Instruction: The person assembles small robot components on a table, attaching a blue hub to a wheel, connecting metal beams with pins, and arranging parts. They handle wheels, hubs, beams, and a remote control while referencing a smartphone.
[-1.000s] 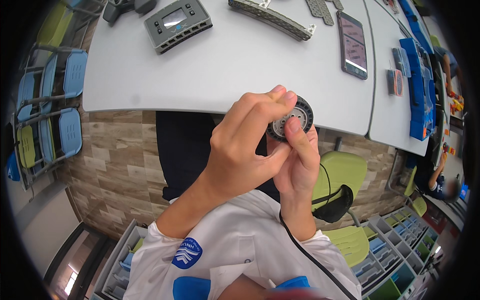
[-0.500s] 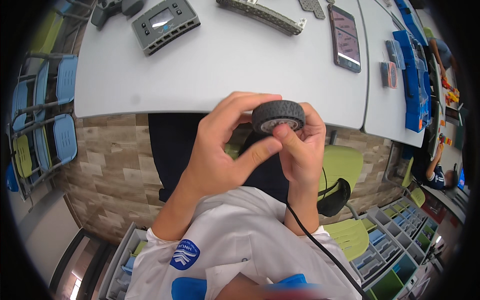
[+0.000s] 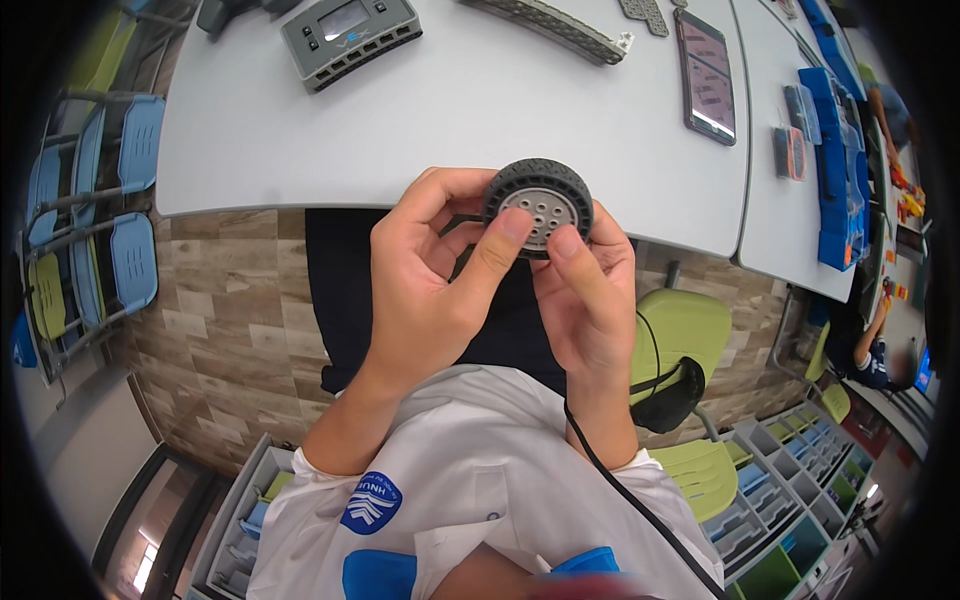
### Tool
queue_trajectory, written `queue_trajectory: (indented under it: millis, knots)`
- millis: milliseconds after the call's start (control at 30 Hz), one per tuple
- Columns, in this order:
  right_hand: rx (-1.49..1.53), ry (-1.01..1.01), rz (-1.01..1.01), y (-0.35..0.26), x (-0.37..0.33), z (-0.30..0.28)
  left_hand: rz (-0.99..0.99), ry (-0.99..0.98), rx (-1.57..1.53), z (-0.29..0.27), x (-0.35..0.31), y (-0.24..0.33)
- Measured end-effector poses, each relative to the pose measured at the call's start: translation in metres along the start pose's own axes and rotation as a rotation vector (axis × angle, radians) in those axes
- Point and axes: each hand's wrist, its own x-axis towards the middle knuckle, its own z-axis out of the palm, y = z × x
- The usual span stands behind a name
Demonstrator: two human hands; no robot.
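A toy wheel (image 3: pixel 541 207) with a black treaded tyre and a grey hub with round holes is held up at the table's near edge. The hub side faces me, tilted upward. My left hand (image 3: pixel 440 265) grips it from the left, thumb pressed on the hub and fingers behind the tyre. From the right, my right hand (image 3: pixel 588 290) closes on it too, its thumb at the lower rim of the hub. The fingers behind the wheel are partly hidden.
On the white table (image 3: pixel 300 150) lie a grey controller box (image 3: pixel 352 35), a long grey perforated beam (image 3: pixel 550 28) and a tablet (image 3: pixel 706 78). Blue cases (image 3: pixel 838 170) stand at right. A green chair (image 3: pixel 685 335) is near my right arm; a black cable (image 3: pixel 620 480) crosses my shirt.
The wheel has turned from showing mostly its tread to showing its hub face. My left thumb has moved onto the hub, and both hands have shifted slightly left.
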Motion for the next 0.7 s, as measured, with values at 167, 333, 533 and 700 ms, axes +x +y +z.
queue_trajectory:
  millis: [167,333,533,700]
  knots:
    - [0.095,-0.064,0.083,-0.001,0.001,-0.003,-0.014,0.056,-0.031,0.007,-0.004,0.007]
    - [0.132,-0.045,0.118,-0.004,-0.003,-0.002,-0.061,0.033,-0.020,0.006,-0.003,0.012]
    - [0.098,0.002,0.147,-0.004,-0.002,-0.002,-0.152,0.028,-0.073,0.004,0.000,0.015]
    - [0.042,0.057,0.128,-0.006,0.000,-0.001,-0.241,0.012,-0.146,0.001,0.002,0.017]
